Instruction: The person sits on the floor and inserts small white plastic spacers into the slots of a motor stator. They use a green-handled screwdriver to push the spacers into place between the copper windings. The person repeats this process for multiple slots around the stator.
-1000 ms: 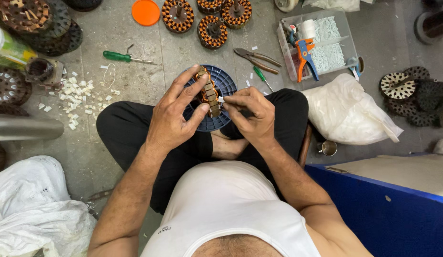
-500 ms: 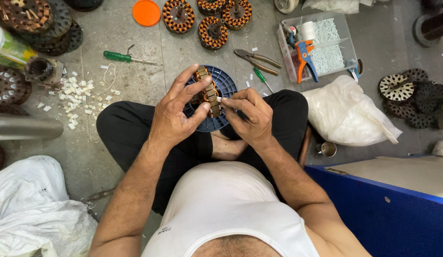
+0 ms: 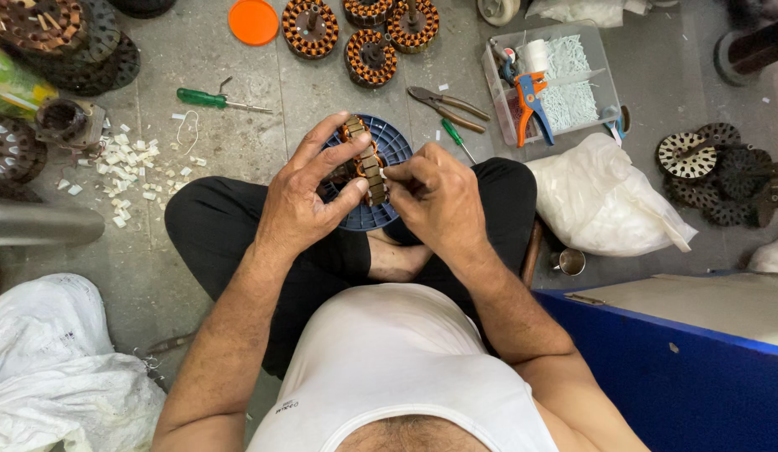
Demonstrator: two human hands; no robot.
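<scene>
My left hand (image 3: pixel 309 197) grips a round motor stator with copper windings (image 3: pixel 361 159), held on edge above my crossed legs. My right hand (image 3: pixel 435 197) pinches a small white insulating strip (image 3: pixel 387 173) against the side of the stator. Beneath both hands lies a round blue slotted plastic disc (image 3: pixel 389 149), partly hidden by my fingers.
On the concrete floor lie a green screwdriver (image 3: pixel 207 99), pliers (image 3: pixel 446 105), wound stators (image 3: pixel 365 57), an orange lid (image 3: pixel 253 20) and scattered white scraps (image 3: pixel 121 163). A clear tray (image 3: pixel 550 79) holds white strips and an orange tool. White bags (image 3: pixel 602 201) and a blue box (image 3: pixel 682 377) sit to the right.
Both hands stay on the stator; my right fingers have shifted slightly in toward its edge with the white strip.
</scene>
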